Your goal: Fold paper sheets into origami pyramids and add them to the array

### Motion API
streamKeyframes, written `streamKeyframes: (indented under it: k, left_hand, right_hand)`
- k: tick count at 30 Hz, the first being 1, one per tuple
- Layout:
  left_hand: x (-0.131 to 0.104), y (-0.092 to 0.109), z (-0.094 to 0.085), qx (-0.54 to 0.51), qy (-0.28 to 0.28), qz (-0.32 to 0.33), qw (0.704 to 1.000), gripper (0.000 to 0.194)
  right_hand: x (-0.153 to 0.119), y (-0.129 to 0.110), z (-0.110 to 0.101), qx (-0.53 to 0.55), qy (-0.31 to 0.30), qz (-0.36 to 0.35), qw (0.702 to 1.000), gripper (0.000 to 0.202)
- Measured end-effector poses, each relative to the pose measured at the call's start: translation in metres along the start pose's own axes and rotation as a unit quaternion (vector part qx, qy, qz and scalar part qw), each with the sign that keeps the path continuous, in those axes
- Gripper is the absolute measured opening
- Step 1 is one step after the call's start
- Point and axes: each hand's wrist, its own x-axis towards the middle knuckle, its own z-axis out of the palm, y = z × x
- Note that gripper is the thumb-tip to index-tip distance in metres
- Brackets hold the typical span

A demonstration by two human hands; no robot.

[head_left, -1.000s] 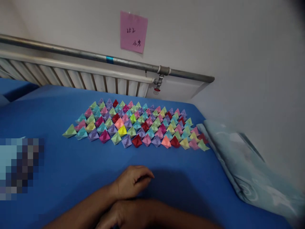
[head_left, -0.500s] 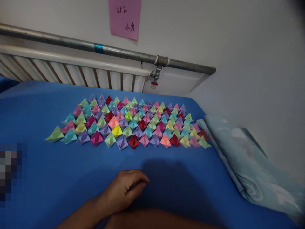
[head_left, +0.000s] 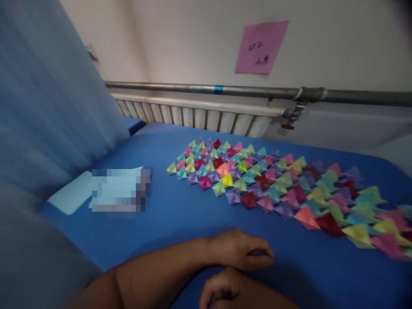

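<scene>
My left hand (head_left: 243,251) lies on the blue surface (head_left: 161,227), its fingers curled towards the thumb with nothing between them. Below it, at the bottom edge, my right hand (head_left: 222,285) is loosely curled, its forearm crossing against my left wrist; no object shows in it. Beyond both hands, rows of small folded paper boats (head_left: 227,180) in many colours stand close together, running from the middle to the right edge. Neither hand touches them.
A pale sheet (head_left: 72,193) and a pixelated, light-blue item (head_left: 117,189) lie at the left beside a blue curtain (head_left: 64,98). Behind the surface are a white radiator (head_left: 193,116), a metal pipe (head_left: 251,91) with a valve, and a pink note (head_left: 262,47) on the wall.
The view has swung left, so the boats and note appear further right, and the curtain and pale sheet have come into view. My right hand now shows below my left.
</scene>
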Motion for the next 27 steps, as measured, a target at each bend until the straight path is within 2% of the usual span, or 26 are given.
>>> streamKeyframes:
  k: [2,5,8,11,14,16,19,20,22,24,27]
  left_hand:
    - [0.0,0.0,-0.004,0.023,0.0,-0.014,1.0,0.019]
    - [-0.001,-0.001,-0.007,0.078,0.029,0.006,0.997,0.019]
    - [-0.004,-0.004,-0.006,0.135,0.107,0.058,0.983,0.015]
    - [-0.008,-0.006,-0.004,0.148,0.178,0.083,0.969,0.014]
    - [-0.024,-0.006,-0.003,0.156,0.248,0.1,0.951,0.016]
    - [-0.045,-0.007,-0.006,0.167,0.31,0.089,0.932,0.019]
    - [-0.093,-0.016,-0.019,0.202,0.413,0.039,0.887,0.023]
    - [-0.113,-0.021,-0.026,0.246,0.467,0.017,0.849,0.022]
    - [-0.154,-0.031,-0.042,0.33,0.54,-0.027,0.774,0.022]
    - [-0.194,-0.042,-0.059,0.382,0.564,-0.077,0.728,0.023]
    - [-0.236,-0.064,-0.082,0.375,0.585,-0.119,0.71,0.027]
  right_hand:
    - [0.0,-0.008,0.001,0.012,0.005,0.045,0.999,0.021]
    - [-0.002,-0.018,0.003,0.034,0.028,0.077,0.996,0.024]
    - [-0.003,-0.025,0.005,0.037,0.039,0.076,0.996,0.027]
    - [-0.004,-0.025,0.011,0.045,0.067,0.072,0.994,0.029]
    - [-0.005,-0.02,0.021,0.065,0.107,0.054,0.991,0.028]
    - [-0.006,-0.014,0.029,0.077,0.143,0.029,0.986,0.027]
    - [-0.006,-0.007,0.037,0.085,0.188,-0.004,0.978,0.025]
    - [-0.005,-0.006,0.038,0.086,0.197,-0.013,0.976,0.025]
    - [-0.004,-0.006,0.039,0.086,0.204,-0.023,0.975,0.024]
    - [-0.004,-0.008,0.04,0.086,0.204,-0.02,0.975,0.022]
    - [-0.006,-0.012,0.042,0.109,0.197,-0.016,0.974,0.02]
